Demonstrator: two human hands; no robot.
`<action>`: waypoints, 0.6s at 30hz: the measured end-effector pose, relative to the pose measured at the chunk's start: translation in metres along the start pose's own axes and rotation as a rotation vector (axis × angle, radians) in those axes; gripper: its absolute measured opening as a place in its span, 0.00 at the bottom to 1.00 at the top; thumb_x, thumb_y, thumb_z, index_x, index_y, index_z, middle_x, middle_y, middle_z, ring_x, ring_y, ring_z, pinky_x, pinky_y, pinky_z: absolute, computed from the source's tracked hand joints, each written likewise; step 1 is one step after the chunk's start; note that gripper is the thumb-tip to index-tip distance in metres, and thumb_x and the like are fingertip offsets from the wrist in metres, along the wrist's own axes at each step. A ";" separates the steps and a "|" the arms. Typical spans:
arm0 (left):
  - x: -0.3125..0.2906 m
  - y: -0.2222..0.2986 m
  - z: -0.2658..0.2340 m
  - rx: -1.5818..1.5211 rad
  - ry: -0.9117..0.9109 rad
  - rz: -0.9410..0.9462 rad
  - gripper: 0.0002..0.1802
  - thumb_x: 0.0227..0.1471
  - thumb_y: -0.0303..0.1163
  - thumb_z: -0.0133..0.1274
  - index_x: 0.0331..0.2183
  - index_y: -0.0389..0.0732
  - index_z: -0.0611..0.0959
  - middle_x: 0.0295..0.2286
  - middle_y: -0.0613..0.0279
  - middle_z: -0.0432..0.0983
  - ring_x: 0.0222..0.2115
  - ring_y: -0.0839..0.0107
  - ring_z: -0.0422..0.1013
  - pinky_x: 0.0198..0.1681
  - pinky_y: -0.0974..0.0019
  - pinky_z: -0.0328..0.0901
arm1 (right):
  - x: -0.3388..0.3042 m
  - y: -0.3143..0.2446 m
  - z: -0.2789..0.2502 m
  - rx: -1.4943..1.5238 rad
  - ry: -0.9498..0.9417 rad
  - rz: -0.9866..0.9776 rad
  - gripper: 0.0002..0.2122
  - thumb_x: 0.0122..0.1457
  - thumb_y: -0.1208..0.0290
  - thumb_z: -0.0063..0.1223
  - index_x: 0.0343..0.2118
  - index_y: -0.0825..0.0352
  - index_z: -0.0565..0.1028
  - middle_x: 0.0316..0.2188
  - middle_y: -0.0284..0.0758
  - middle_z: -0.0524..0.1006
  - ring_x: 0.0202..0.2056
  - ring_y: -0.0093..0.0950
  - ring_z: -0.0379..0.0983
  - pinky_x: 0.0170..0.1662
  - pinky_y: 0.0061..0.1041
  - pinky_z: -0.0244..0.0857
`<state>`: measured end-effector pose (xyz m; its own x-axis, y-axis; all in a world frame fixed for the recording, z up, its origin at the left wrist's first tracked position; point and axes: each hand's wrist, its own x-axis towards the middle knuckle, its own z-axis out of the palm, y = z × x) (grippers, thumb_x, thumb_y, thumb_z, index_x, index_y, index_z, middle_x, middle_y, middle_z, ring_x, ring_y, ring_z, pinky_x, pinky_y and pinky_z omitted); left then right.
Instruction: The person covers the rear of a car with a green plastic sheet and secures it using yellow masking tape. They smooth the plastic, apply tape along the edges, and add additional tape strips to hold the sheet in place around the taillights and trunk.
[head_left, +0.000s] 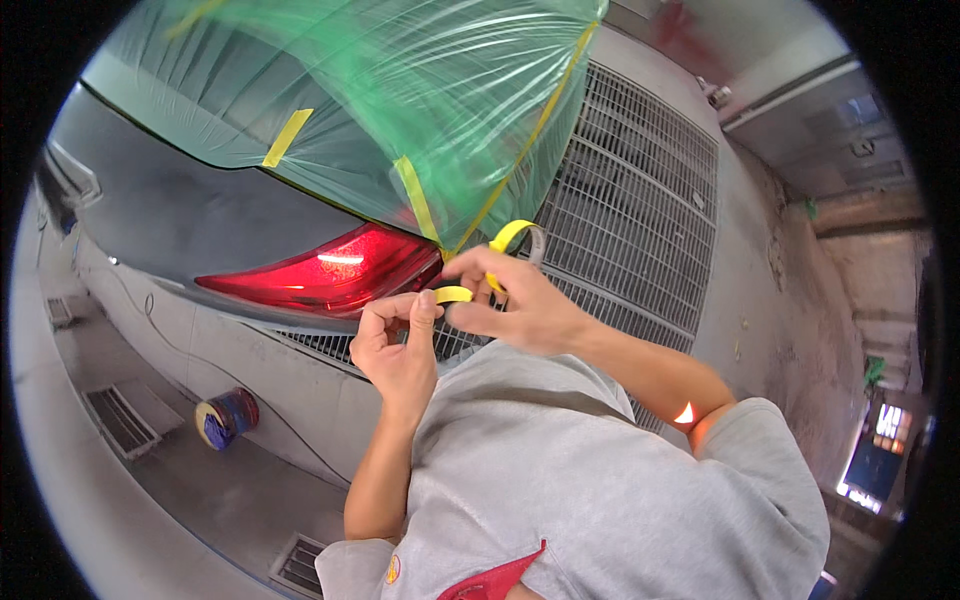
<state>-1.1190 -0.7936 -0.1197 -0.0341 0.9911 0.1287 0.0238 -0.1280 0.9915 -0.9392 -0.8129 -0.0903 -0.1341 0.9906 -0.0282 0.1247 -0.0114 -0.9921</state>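
My left hand [395, 345] pinches a short strip of yellow masking tape [455, 295] between thumb and finger. Close beside it, my right hand [525, 305] holds a roll of yellow masking tape [515, 232], its fingers hooked around the ring; the fingertips are slightly blurred. Whether the strip is still joined to the roll I cannot tell. Both hands are next to the red tail light [335, 270] of a dark car [180, 210]. Green translucent masking film [470, 110] drapes over the car above the light, fixed with pieces of yellow tape [415, 195].
Metal floor grating [640, 180] runs along the right of the film and under the car's corner. A round container with blue material [227, 418] stands on the floor at the left, near a thin cable [185, 345]. Grey cabinets [825, 135] line the far right.
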 end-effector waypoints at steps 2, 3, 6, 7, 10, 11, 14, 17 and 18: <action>0.002 0.001 0.010 0.037 0.086 -0.043 0.09 0.60 0.28 0.64 0.31 0.35 0.80 0.26 0.60 0.83 0.27 0.81 0.75 0.33 0.76 0.70 | 0.015 0.006 -0.003 -0.179 0.020 -0.003 0.13 0.63 0.64 0.62 0.33 0.73 0.78 0.19 0.32 0.72 0.22 0.21 0.67 0.26 0.28 0.61; 0.009 0.000 0.014 0.085 0.133 0.038 0.10 0.59 0.28 0.65 0.30 0.35 0.82 0.25 0.63 0.82 0.26 0.83 0.74 0.33 0.76 0.69 | 0.025 0.008 -0.001 -0.214 0.132 -0.087 0.14 0.61 0.65 0.64 0.24 0.71 0.76 0.14 0.37 0.71 0.17 0.27 0.67 0.24 0.32 0.59; 0.038 -0.008 0.018 0.468 0.254 0.404 0.07 0.52 0.28 0.68 0.29 0.37 0.85 0.28 0.62 0.79 0.31 0.70 0.74 0.37 0.65 0.69 | 0.061 0.011 -0.012 -0.554 0.183 -0.402 0.12 0.61 0.68 0.61 0.25 0.69 0.76 0.15 0.39 0.72 0.17 0.35 0.70 0.24 0.33 0.60; 0.046 -0.011 0.019 0.558 0.305 0.447 0.07 0.51 0.29 0.69 0.29 0.39 0.86 0.29 0.62 0.78 0.33 0.66 0.72 0.39 0.62 0.67 | 0.071 0.010 -0.015 -0.581 0.199 -0.457 0.12 0.61 0.66 0.61 0.24 0.68 0.77 0.15 0.41 0.73 0.19 0.43 0.71 0.24 0.37 0.62; 0.063 -0.019 0.024 0.745 0.396 0.540 0.08 0.48 0.34 0.71 0.29 0.42 0.87 0.29 0.64 0.75 0.33 0.62 0.70 0.40 0.59 0.62 | 0.096 0.007 -0.018 -0.823 0.231 -0.552 0.14 0.60 0.63 0.62 0.21 0.66 0.78 0.15 0.39 0.74 0.19 0.40 0.74 0.24 0.39 0.65; 0.065 -0.020 0.025 0.804 0.406 0.560 0.09 0.48 0.34 0.71 0.28 0.42 0.87 0.28 0.64 0.75 0.33 0.62 0.70 0.40 0.59 0.63 | 0.100 0.007 -0.020 -0.866 0.229 -0.571 0.14 0.60 0.63 0.62 0.21 0.65 0.78 0.15 0.39 0.74 0.19 0.40 0.74 0.24 0.39 0.65; 0.068 -0.023 0.032 0.880 0.424 0.629 0.09 0.46 0.34 0.72 0.27 0.44 0.86 0.27 0.66 0.74 0.32 0.62 0.69 0.38 0.58 0.61 | 0.105 0.009 -0.024 -0.967 0.219 -0.606 0.15 0.59 0.62 0.62 0.20 0.64 0.78 0.14 0.38 0.74 0.19 0.39 0.75 0.23 0.38 0.66; 0.067 -0.025 0.038 0.882 0.454 0.571 0.10 0.46 0.34 0.72 0.27 0.45 0.85 0.28 0.68 0.74 0.32 0.62 0.68 0.38 0.57 0.60 | 0.106 0.014 -0.031 -0.982 0.208 -0.589 0.15 0.59 0.61 0.62 0.20 0.64 0.78 0.14 0.38 0.74 0.19 0.39 0.75 0.23 0.38 0.67; 0.067 -0.025 0.039 0.872 0.465 0.525 0.10 0.46 0.33 0.71 0.27 0.45 0.84 0.28 0.67 0.74 0.32 0.62 0.68 0.39 0.57 0.60 | 0.107 0.016 -0.033 -0.966 0.213 -0.582 0.15 0.59 0.60 0.62 0.20 0.64 0.78 0.14 0.38 0.74 0.19 0.39 0.75 0.23 0.38 0.67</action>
<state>-1.0833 -0.7222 -0.1365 -0.1802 0.6883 0.7027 0.8308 -0.2760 0.4833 -0.9195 -0.7027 -0.1047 -0.2610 0.8155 0.5165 0.8132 0.4741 -0.3375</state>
